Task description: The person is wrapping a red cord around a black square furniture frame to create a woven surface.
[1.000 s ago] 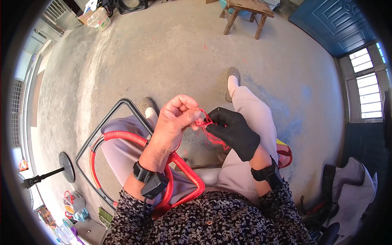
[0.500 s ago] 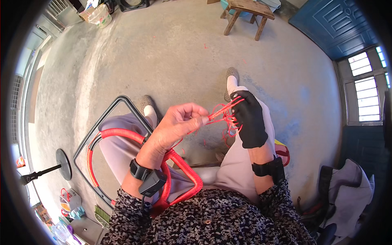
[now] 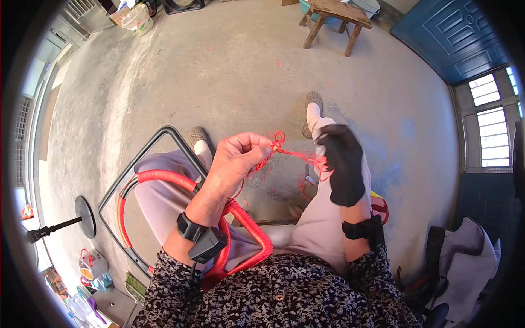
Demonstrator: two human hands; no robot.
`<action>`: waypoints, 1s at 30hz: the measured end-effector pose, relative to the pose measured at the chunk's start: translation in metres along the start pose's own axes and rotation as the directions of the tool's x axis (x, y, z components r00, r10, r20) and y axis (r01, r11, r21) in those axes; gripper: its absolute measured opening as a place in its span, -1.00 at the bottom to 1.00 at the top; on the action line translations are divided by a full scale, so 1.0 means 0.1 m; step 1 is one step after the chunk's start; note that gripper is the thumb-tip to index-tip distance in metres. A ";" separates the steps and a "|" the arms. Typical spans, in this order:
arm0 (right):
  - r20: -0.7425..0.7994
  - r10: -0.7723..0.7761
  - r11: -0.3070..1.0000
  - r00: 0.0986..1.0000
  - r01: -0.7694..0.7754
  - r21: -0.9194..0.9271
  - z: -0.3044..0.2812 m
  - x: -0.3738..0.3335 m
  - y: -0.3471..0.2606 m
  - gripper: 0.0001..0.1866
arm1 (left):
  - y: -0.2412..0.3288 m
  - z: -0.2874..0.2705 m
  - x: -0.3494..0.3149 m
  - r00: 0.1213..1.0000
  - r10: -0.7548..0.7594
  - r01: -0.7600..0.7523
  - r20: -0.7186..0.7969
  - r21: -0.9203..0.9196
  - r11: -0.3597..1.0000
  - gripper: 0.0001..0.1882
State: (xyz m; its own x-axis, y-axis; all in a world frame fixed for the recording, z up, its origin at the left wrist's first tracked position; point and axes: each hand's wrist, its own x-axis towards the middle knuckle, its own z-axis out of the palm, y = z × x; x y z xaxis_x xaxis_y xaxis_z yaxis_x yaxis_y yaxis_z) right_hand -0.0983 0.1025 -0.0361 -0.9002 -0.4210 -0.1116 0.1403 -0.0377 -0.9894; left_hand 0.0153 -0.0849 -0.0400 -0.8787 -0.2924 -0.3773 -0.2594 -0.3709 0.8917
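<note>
Above my knees a tangle of thin red cord runs between my two hands. Bare, my left hand pinches the cord's knotted part between thumb and fingertips, with small loops sticking up beyond it. In a black glove, my right hand is smeared by motion, and strands lead to its fingers; its exact grip is hidden. Across my left thigh lies a black tubular frame, parts of it wrapped tightly in red cord. One strand hangs from my left hand toward the wrapped part.
A wooden stool stands at the far right, near a blue door. Small red cord scraps lie on the concrete floor. To the left are a round black stand base and a bucket. A grey padded seat is at right.
The cord loops at my right hand have slipped into a stretched bundle. A knotted cluster now shows at my left fingertips. My right hand has shifted slightly right.
</note>
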 end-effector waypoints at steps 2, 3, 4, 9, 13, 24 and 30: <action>0.195 0.022 0.975 0.981 0.022 -0.220 0.17 -0.06 0.04 -0.85 | 0.00 0.02 -0.01 1.000 0.019 -0.019 -0.003 0.045 0.999 -0.91; 0.241 0.010 0.973 0.970 0.046 -0.226 0.21 -0.06 0.17 -0.85 | -0.01 0.04 0.00 0.998 0.061 -0.063 0.031 0.084 0.994 -0.91; 0.269 0.041 0.958 0.962 0.039 -0.285 0.25 -0.08 0.19 -0.86 | -0.03 0.06 0.00 0.993 0.100 -0.107 0.063 0.119 0.987 -0.91; 0.290 0.078 0.984 0.954 -0.027 -0.177 0.26 -0.06 0.29 -0.89 | -0.07 0.07 -0.01 0.985 0.148 -0.163 0.085 0.209 0.964 -0.95; 0.312 0.313 0.950 0.897 -0.294 -0.109 0.19 0.00 0.20 -0.91 | 0.02 0.08 -0.02 0.986 0.136 -0.135 0.091 -0.016 0.991 -0.88; 0.339 0.304 0.951 0.890 -0.301 -0.062 0.20 0.00 0.26 -0.92 | -0.02 0.17 -0.06 0.909 0.401 -0.398 0.115 0.533 0.747 -0.91; 0.253 0.309 0.951 0.917 -0.302 -0.068 0.20 0.05 0.26 -0.92 | 0.06 0.03 0.01 0.981 0.195 -0.192 0.022 -0.102 0.976 -0.92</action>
State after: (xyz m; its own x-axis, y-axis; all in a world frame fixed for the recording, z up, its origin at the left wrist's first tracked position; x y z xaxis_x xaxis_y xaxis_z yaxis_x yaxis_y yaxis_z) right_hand -0.0911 0.0815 -0.0605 -0.6775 -0.6272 -0.3843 0.3769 0.1526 -0.9136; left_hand 0.0117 -0.0851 -0.0341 -0.9212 -0.3393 -0.1903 -0.0437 -0.3957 0.9174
